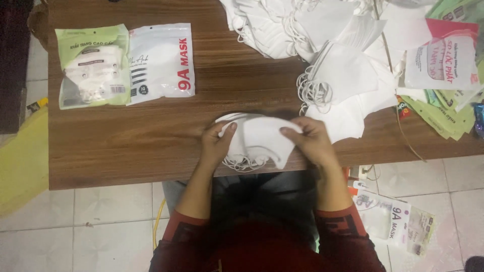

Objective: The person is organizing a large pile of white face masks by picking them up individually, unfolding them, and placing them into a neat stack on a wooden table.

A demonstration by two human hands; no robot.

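Both hands hold a small stack of white face masks (258,138) at the front edge of a brown wooden table (126,146). My left hand (216,143) grips the stack's left side with the thumb on top. My right hand (313,141) pinches its right side, fingers over the top mask. Elastic ear loops (242,164) hang from under the stack near the table edge.
A big heap of loose white masks (322,45) lies at the back right, with mask packages (443,60) beside it. Two filled mask packs, one green (92,65) and one white (161,61), lie at the back left. Another pack (388,219) lies on the tiled floor.
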